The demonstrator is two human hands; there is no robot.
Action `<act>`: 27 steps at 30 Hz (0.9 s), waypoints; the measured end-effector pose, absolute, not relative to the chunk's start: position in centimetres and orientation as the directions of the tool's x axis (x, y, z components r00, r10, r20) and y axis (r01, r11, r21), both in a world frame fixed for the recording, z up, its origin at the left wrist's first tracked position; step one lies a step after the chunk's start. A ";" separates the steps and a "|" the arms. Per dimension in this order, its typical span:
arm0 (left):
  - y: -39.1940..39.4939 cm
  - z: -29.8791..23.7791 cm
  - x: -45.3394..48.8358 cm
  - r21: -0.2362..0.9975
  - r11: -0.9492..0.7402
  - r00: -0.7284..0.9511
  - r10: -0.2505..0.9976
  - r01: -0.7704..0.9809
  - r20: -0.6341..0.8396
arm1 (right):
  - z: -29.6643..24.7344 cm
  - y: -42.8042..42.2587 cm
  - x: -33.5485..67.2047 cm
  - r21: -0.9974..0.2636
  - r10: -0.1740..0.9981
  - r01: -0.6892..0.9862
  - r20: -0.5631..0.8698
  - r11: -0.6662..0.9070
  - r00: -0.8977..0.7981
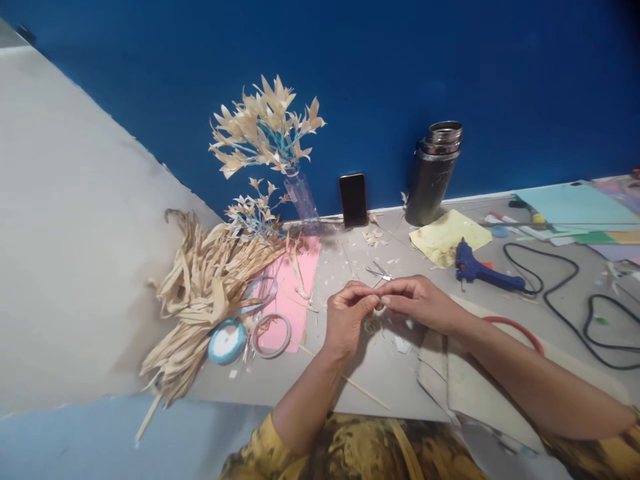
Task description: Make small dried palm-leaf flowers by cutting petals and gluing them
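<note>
Just above the table, my left hand (351, 305) and my right hand (419, 301) meet fingertip to fingertip. Both are closed in a pinch, thumbs pressed to forefingers. A small pale thing seems to be between them, mostly hidden by the fingers. Right behind the fingertips lie small scissors (383, 274). Beneath the hands is a small pale coil (371, 325) among scraps. To the left a bundle of dried corn husks (200, 293) lies beside a blue ribbon spool (227, 342) and a tape roll (284, 348).
Husk flowers (270, 127) stand in a clear bottle (303, 197) by the blue wall. A phone (353, 200) leans there, near an open dark flask (434, 177). At right are yellow paper (445, 237), a blue glue gun (480, 269) and its looping cord (570, 280). Pink paper (303, 287) lies left.
</note>
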State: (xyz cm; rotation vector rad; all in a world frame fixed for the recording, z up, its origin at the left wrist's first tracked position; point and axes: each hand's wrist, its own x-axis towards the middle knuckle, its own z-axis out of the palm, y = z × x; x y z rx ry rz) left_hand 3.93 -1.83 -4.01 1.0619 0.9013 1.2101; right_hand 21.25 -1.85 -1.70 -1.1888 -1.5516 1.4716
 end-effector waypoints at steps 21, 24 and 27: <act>-1.8 -2.9 3.9 0.961 0.153 0.195 0.975 -0.229 -0.109 | -1.7 -1.8 21.2 -0.938 0.937 0.336 -0.043 0.081 -0.346; -1.7 -3.4 3.8 0.950 0.167 0.181 0.976 -0.266 -0.121 | -1.7 -1.9 21.1 -0.954 0.957 0.298 -0.069 0.018 -0.282; -1.7 -3.7 3.8 0.941 0.171 0.194 0.974 -0.291 -0.117 | -1.6 -1.9 21.0 -0.970 0.970 0.240 -0.096 -0.040 -0.224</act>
